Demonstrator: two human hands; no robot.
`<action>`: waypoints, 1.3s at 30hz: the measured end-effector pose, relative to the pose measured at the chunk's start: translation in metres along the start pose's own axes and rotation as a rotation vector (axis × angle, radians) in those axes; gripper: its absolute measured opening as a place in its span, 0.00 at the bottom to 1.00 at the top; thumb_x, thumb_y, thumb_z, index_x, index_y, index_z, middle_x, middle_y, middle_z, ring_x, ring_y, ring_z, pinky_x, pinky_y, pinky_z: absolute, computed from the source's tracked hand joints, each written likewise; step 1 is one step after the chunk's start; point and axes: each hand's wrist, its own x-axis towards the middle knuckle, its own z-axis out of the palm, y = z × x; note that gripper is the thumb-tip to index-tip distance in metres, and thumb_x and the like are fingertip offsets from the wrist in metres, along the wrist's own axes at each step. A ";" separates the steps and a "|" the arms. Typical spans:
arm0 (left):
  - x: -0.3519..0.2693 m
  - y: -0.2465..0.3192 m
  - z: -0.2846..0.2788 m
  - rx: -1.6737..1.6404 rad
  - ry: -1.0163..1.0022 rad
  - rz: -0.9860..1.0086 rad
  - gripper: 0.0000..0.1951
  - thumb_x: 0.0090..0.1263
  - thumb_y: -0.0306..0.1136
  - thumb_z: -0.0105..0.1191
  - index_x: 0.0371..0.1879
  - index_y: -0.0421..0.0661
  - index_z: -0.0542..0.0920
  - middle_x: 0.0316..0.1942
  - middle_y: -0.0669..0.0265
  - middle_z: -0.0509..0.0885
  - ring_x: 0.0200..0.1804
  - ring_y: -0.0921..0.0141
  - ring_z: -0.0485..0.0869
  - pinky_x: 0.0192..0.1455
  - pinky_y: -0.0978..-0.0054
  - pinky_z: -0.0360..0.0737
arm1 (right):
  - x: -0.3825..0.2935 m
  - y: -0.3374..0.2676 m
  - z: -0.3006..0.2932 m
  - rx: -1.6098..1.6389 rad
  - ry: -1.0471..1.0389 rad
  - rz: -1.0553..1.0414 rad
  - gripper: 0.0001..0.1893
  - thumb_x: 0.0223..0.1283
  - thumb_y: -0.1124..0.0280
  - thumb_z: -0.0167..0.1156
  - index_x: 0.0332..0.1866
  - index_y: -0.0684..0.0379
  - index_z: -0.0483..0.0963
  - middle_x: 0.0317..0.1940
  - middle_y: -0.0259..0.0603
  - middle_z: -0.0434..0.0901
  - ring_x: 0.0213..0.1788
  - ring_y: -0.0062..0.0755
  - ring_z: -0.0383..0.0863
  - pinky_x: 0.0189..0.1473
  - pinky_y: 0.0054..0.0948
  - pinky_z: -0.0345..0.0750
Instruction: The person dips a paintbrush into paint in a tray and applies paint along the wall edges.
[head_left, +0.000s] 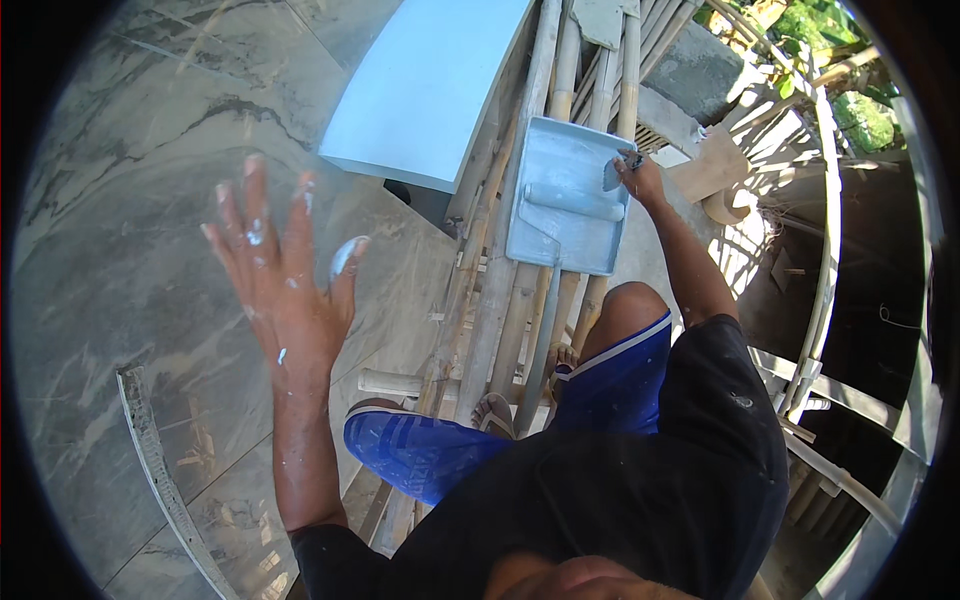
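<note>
My left hand (289, 277), spotted with pale paint, is raised at the left with its fingers spread and nothing in it. At the right edge of a paint tray (559, 142), my right hand (639, 178) grips a small putty knife (612, 177). Its blade points into the tray. A paint roller (574, 202) lies across the tray, coated in the same pale blue-white. Its long handle (552, 330) runs down between my legs. Under the tray are bamboo poles (517, 322).
A pale blue board or box (420, 90) stands beyond my left hand. Marble-patterned tiles (150, 247) fill the left side. A narrow paint-marked strip (161, 457) lies at lower left. Concrete blocks (694, 71) and a curved bamboo rail (829, 225) are at the right.
</note>
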 end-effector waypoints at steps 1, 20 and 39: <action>0.005 0.008 0.020 -0.107 -0.165 0.046 0.37 0.61 0.48 0.66 0.70 0.55 0.69 0.78 0.61 0.55 0.79 0.50 0.49 0.77 0.40 0.49 | 0.002 -0.003 0.002 0.001 -0.003 -0.001 0.23 0.61 0.50 0.63 0.55 0.53 0.80 0.46 0.55 0.83 0.49 0.55 0.83 0.51 0.44 0.78; 0.053 0.017 0.235 -0.174 0.014 -0.355 0.49 0.70 0.63 0.48 0.75 0.33 0.48 0.78 0.39 0.38 0.77 0.38 0.33 0.75 0.34 0.33 | 0.028 0.026 0.052 0.059 0.118 -0.014 0.18 0.61 0.53 0.66 0.49 0.53 0.82 0.40 0.46 0.86 0.43 0.41 0.86 0.47 0.35 0.78; 0.086 0.081 0.232 -0.194 0.327 -0.654 0.51 0.63 0.64 0.58 0.72 0.38 0.50 0.72 0.38 0.50 0.76 0.36 0.40 0.72 0.29 0.42 | 0.019 0.029 0.028 0.174 0.106 -0.035 0.14 0.60 0.63 0.67 0.49 0.54 0.83 0.40 0.48 0.87 0.42 0.41 0.87 0.46 0.34 0.79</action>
